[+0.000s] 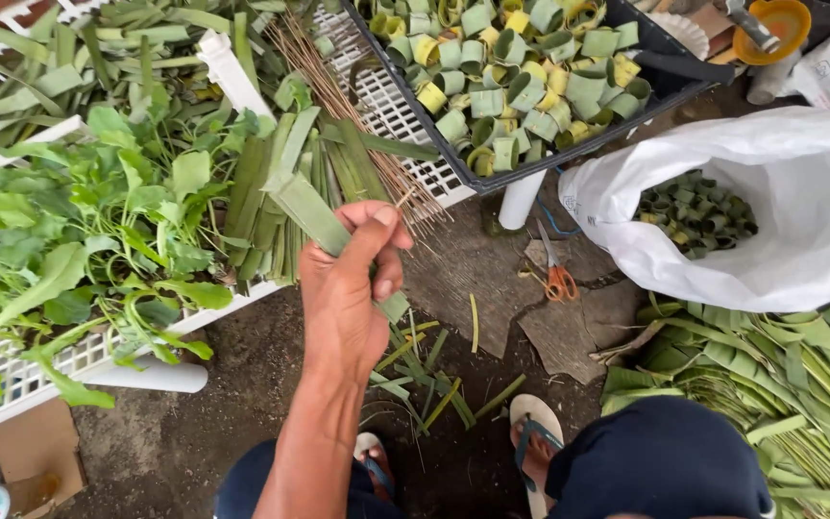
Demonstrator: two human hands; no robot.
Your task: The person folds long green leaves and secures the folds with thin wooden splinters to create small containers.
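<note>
My left hand [346, 288] reaches forward and grips a long flat green leaf strip [307, 210]. The thumb presses over the strip and the fingers curl beneath it; the strip's lower end pokes out below the hand. The strip's upper end lies among a bundle of cut leaf strips [271, 207] on a white slatted plastic table [12, 370]. My right hand is out of sight. My feet in sandals [534, 444] rest on the ground below.
Leafy green plants [88, 240] cover the table's left. Thin brown sticks [357, 125] lie beside a black crate [626, 120] of rolled leaf rings. A white sack [799, 183] holds more rings. Orange-handled scissors [557, 274] lie on the ground; leaf piles [780, 375] at right.
</note>
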